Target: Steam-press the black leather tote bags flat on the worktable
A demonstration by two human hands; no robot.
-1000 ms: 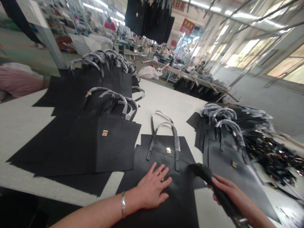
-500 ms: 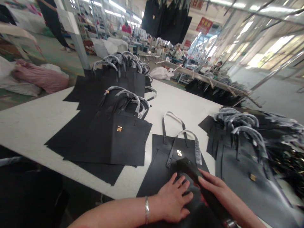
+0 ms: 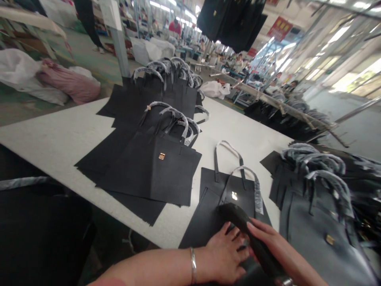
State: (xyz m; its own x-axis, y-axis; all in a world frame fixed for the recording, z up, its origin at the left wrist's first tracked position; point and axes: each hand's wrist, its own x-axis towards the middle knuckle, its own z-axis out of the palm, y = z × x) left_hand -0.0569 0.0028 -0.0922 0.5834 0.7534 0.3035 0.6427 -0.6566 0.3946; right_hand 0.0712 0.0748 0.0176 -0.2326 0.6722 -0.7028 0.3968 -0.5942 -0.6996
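Observation:
My left hand (image 3: 228, 254) lies spread on a black tote bag panel (image 3: 198, 214) at the front of the table, a silver bangle round its wrist. My right hand (image 3: 268, 238) is wrapped around a long black handheld tool (image 3: 258, 242), whose exact kind I cannot make out. The tool's dark head rests on or just over the panel, left of and below a gold clasp (image 3: 234, 195). Just above, a plastic-wrapped handle (image 3: 257, 190) arches up. Some of my left fingers pass close to the tool's underside and are partly hidden.
A stack of black bags (image 3: 131, 167) with wrapped handles covers the table's left and middle. Another pile (image 3: 315, 222) lies to the right. Black bags hang overhead (image 3: 230, 24). A metal rack (image 3: 285, 107) stands beyond the white table (image 3: 38, 131). People work farther back.
The view has shifted, so the scene sits farther right. Relative to the gold clasp, the tool's head has moved left and down. My left hand's fingers are closer to the tool.

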